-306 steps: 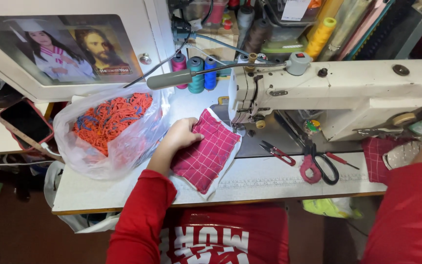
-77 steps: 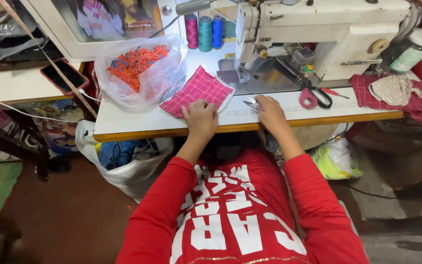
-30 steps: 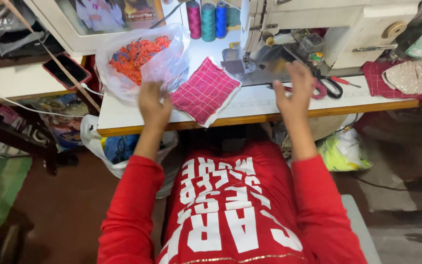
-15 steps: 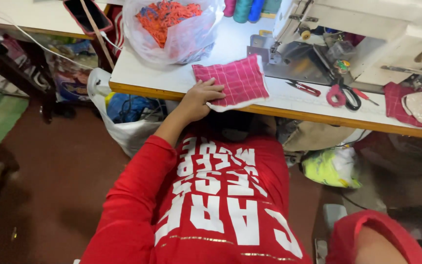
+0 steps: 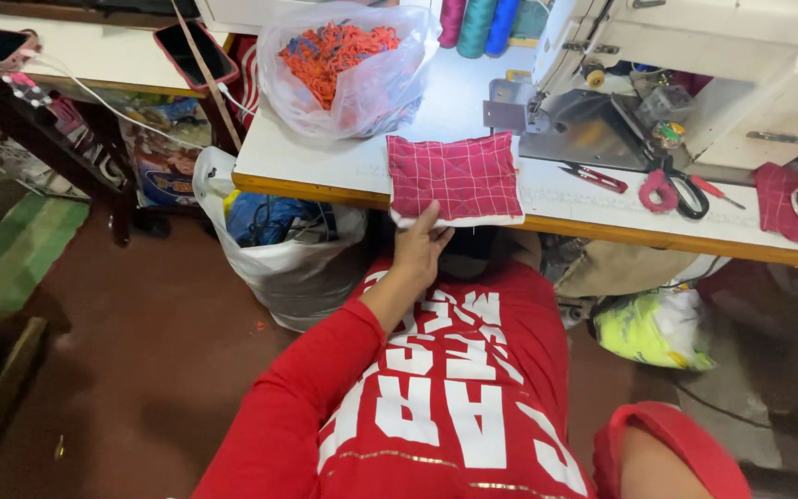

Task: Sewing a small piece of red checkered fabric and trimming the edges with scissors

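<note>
My left fingers [image 5: 429, 226] lie stretched out along the near edge of the red checked cloth piece [image 5: 455, 176], the tips just touching its white underlayer where it overhangs the surface [image 5: 325, 171]; nothing is pinched, so I read the left hand [image 5: 417, 251] as released, resting against the cloth rather than gripping it. The right hand is out of view: only a red sleeve [image 5: 671, 444] shows at the bottom right, so I cannot tell what those fingers are doing.

The cloth piece lies flat at the front rim of the surface, just left of the sewing machine [image 5: 695, 65] and just in front of the clear bag of orange scraps [image 5: 348, 65]. A red thread snip [image 5: 593, 177] and red-handled scissors [image 5: 671, 189] lie to its right, apart from it. A white sack [image 5: 279, 249] hangs below the rim, to the left of my arm.

I judge the step in hand to be steadying or taking up the cloth piece from its near edge. The next move calls for closing thumb and fingers over that overhanging edge, both layers together, so that the white backing does not slide away from the checked top. Pulling toward me could drag it off the rim, so I would lift before drawing.
</note>
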